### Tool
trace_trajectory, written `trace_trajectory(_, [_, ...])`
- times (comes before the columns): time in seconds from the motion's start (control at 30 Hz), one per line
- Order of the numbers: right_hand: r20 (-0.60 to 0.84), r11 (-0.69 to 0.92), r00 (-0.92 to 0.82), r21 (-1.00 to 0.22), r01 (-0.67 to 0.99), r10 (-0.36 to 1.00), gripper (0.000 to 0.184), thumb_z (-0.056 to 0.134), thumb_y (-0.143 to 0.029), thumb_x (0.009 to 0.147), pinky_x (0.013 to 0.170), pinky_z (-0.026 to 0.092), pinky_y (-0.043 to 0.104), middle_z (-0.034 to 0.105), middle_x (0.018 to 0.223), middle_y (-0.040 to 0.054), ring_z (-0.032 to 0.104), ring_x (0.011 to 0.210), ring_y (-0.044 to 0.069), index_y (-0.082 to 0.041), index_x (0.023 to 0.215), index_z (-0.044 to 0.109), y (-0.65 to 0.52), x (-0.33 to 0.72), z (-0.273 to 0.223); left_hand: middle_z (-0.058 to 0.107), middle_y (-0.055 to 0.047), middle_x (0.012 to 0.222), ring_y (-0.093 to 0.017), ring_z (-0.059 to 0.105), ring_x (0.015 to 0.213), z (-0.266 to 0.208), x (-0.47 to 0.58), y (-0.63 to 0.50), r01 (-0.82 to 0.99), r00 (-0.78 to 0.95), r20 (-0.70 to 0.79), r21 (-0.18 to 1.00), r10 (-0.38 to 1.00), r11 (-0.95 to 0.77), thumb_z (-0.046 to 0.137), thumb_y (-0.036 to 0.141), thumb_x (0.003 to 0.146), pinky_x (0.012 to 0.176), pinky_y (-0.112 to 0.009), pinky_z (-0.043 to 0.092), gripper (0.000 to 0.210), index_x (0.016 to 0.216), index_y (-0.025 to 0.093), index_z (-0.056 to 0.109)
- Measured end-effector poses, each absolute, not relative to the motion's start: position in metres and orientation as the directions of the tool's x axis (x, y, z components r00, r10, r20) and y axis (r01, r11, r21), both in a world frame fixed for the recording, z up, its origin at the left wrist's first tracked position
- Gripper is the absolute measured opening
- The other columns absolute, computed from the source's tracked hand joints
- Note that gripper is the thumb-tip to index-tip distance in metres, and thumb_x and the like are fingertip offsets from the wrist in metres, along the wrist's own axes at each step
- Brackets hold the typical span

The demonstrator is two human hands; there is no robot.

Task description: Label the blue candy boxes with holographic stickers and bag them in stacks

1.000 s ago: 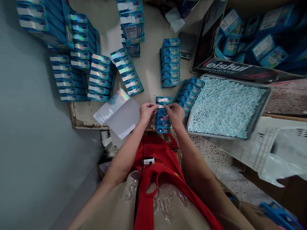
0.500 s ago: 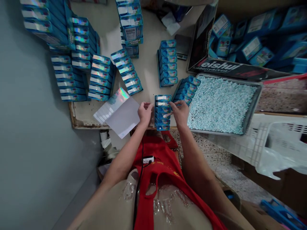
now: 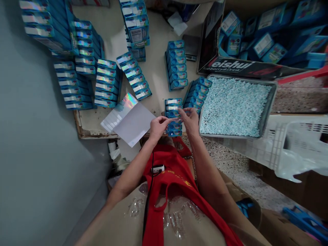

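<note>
Over a row of small blue candy boxes (image 3: 175, 127) at the table's front edge, my two hands meet fingertip to fingertip. My left hand (image 3: 158, 129) is pinched closed, its fingers reaching across the middle boxes. My right hand (image 3: 190, 119) is also pinched, from the right side. A thin pale strip between them looks like a sticker, mostly hidden by the fingers. The two far boxes of this row carry shiny silver stickers; the nearer ones show round blue tops. Left of my left hand lies a sticker sheet (image 3: 135, 124) with a holographic part, partly on its white backing.
A metal tray (image 3: 272, 99) of pale blue pellets stands at the right. Behind it is a black carton (image 3: 211, 41) full of blue boxes. More box rows (image 3: 176, 65) stand further back, and stickered rows (image 3: 106, 83) at the left. A white crate (image 3: 279, 147) is at far right.
My left hand has moved right, from beside the box row to over it, and its fingertips now meet those of my right hand. The view has shifted slightly.
</note>
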State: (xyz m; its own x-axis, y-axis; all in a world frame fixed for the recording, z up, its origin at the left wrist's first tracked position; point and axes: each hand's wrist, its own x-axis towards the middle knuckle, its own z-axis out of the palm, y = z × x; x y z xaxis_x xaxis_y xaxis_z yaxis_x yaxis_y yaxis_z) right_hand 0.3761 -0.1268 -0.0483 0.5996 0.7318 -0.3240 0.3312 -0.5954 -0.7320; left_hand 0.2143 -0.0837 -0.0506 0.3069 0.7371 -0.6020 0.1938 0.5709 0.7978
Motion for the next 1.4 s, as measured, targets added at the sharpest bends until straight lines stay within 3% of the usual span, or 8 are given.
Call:
trace_trajectory(0.1, [-0.462,-0.514,0.585,-0.853,-0.088,0.667,0.057,0.082,-0.059,0.069,0.073,0.056,0.037,0.073,0.078,0.0014,0.071,0.072,0.023,-0.023,0.103,0.054,-0.138,0.373,-0.046,0.062,0.001,0.059,-0.012,0.056,0.052,-0.055,0.207,-0.073,0.269,0.296,-0.646,0.764,0.704,0.587,0.081,0.051,0.077,0.054,-0.024,0.044,0.034,0.077,0.017,0.073])
trace_trajectory(0.17, [-0.471,-0.480,0.620,-0.861,-0.167,0.628,0.057,0.087,-0.054,0.063,0.075,0.057,0.037,0.074,0.077,0.0005,0.073,0.073,0.023,-0.024,0.098,0.053,-0.141,0.371,-0.047,0.063,0.001,0.059,-0.012,0.056,0.053,-0.058,0.206,-0.066,0.306,0.273,-0.651,0.757,0.709,0.578,0.081,0.047,0.078,0.055,-0.024,0.044,0.031,0.077,0.017,0.074])
trace_trajectory(0.67, [-0.304,-0.641,0.717,-0.725,0.253,0.627,0.025,0.072,-0.029,0.078,0.080,0.053,0.037,0.072,0.076,-0.0007,0.072,0.073,0.021,-0.024,0.094,0.053,-0.116,0.366,-0.057,0.069,0.000,0.065,-0.013,0.062,0.059,-0.089,0.216,-0.059,0.356,0.158,-0.656,0.735,0.738,0.578,0.082,0.042,0.078,0.061,-0.024,0.048,0.024,0.078,0.018,0.077])
trace_trajectory(0.9, [-0.206,-0.736,0.770,-0.517,0.438,0.604,0.037,0.080,-0.046,0.072,0.086,0.051,0.041,0.070,0.091,0.0051,0.065,0.089,0.025,-0.023,0.087,0.056,-0.127,0.371,-0.066,0.071,-0.005,0.070,-0.009,0.057,0.054,-0.102,0.236,-0.070,0.023,0.129,-0.861,0.498,0.492,0.867,0.083,0.024,0.081,0.062,-0.025,0.051,0.015,0.078,0.011,0.076])
trace_trajectory(1.1, [-0.249,-0.711,0.704,-0.498,0.496,0.666,0.037,0.066,-0.056,0.079,0.077,0.049,0.039,0.064,0.079,0.0025,0.060,0.073,0.023,-0.021,0.091,0.065,-0.136,0.385,-0.071,0.069,-0.004,0.067,-0.013,0.060,0.057,-0.080,0.235,-0.078,-0.002,0.021,-0.838,0.546,0.546,0.838,0.084,0.021,0.081,0.064,-0.029,0.052,0.012,0.080,0.014,0.075])
trace_trajectory(1.23, [-0.264,-0.704,0.674,-0.460,0.541,0.690,0.034,0.057,-0.048,0.081,0.077,0.049,0.041,0.068,0.080,0.0054,0.063,0.074,0.025,-0.020,0.097,0.067,-0.140,0.392,-0.061,0.076,-0.005,0.086,-0.019,0.069,0.083,-0.035,0.148,-0.058,0.384,-0.172,-0.492,0.764,0.853,0.518,0.080,0.032,0.088,0.085,-0.031,0.051,0.011,0.087,0.022,0.079])
trace_trajectory(1.3, [-0.229,-0.685,0.674,-0.476,0.552,0.703,0.036,0.057,-0.048,0.081,0.077,0.049,0.041,0.068,0.082,0.0060,0.062,0.071,0.024,-0.019,0.101,0.067,-0.141,0.387,-0.053,0.077,-0.008,0.095,-0.025,0.069,0.095,-0.025,0.087,-0.036,0.664,-0.292,-0.296,0.621,0.909,0.415,0.072,0.040,0.096,0.093,-0.036,0.049,0.019,0.099,0.023,0.079])
trace_trajectory(1.4, [-0.111,-0.598,0.654,-0.541,0.592,0.748,0.038,0.057,-0.050,0.086,0.076,0.049,0.040,0.068,0.090,0.0072,0.059,0.069,0.022,-0.018,0.105,0.066,-0.138,0.361,-0.041,0.073,-0.017,0.125,-0.036,0.061,0.125,-0.037,0.013,0.003,0.876,-0.292,-0.266,0.311,0.919,0.368,0.082,0.048,0.085,0.101,-0.041,0.046,0.042,0.117,0.021,0.077])
